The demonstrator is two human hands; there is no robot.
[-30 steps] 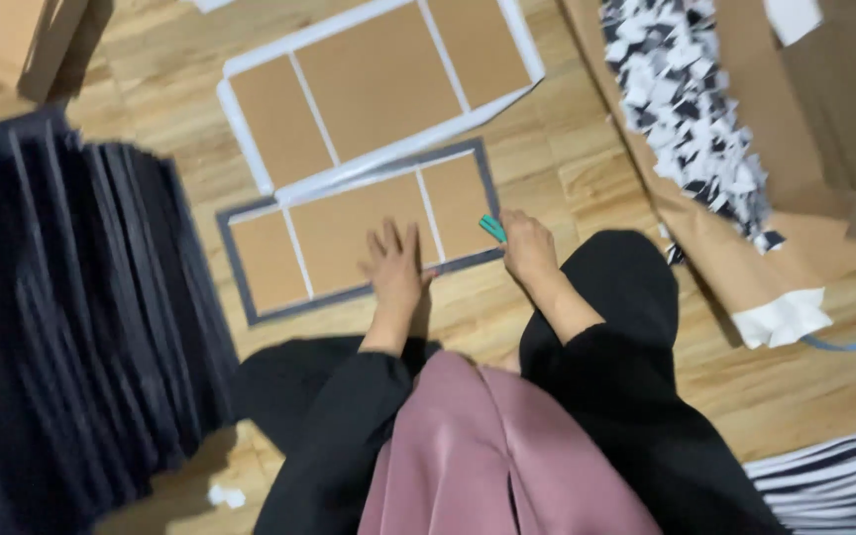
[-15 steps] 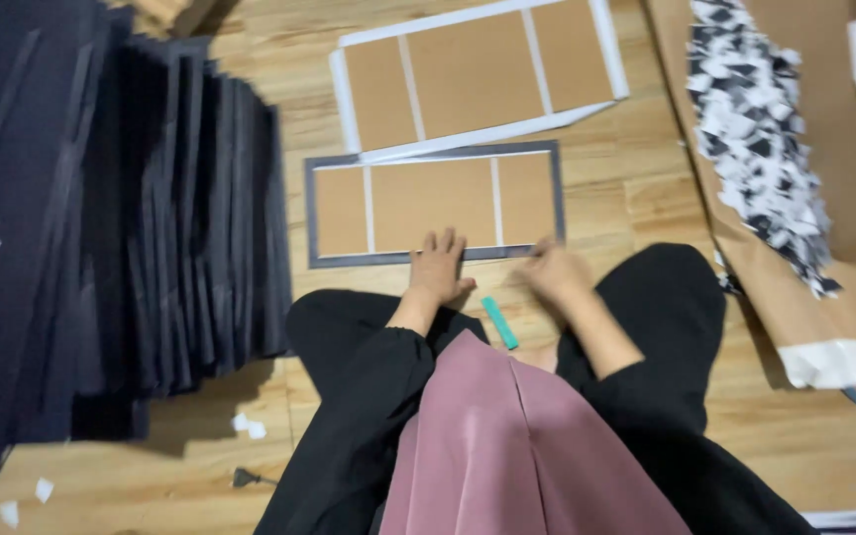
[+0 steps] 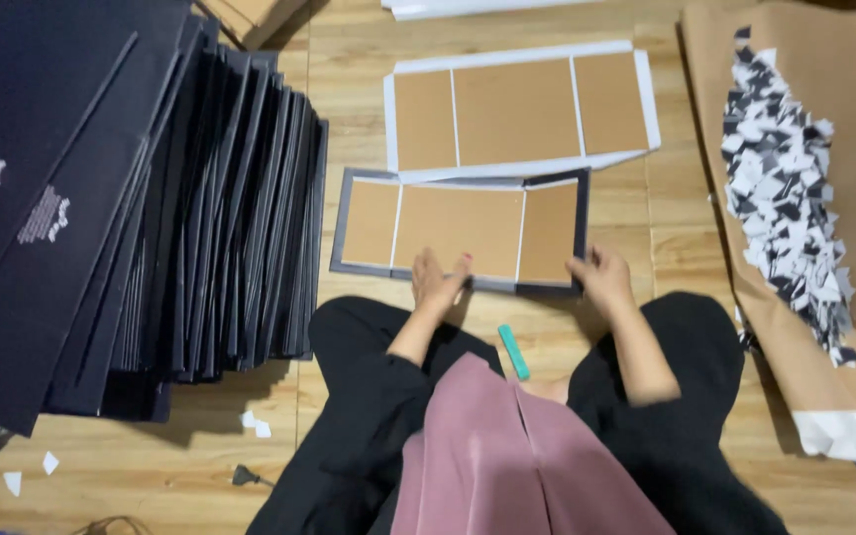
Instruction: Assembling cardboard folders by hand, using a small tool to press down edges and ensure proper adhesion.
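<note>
While the person sits on the wooden floor (image 3: 349, 149), both hands rest on the near edge of a flat grey-bordered board (image 3: 458, 230) with three brown panels. Left hand (image 3: 437, 278) lies flat on it with the fingers spread, near the middle of that edge, holding nothing. Right hand (image 3: 601, 277) is at the near right corner of the board; its fingers seem curled over the edge, but the view is a little blurred, so I cannot tell if it really grips. Just behind the board lies a similar white-bordered board (image 3: 522, 107), touching or slightly overlapping it. A small teal tool (image 3: 513, 352) lies on the floor between the knees. At the floor's left side stands a big stack of dark folded sheets (image 3: 151, 198). At the right side, brown paper (image 3: 844, 327) carries a heap of small paper scraps (image 3: 785, 208).
</note>
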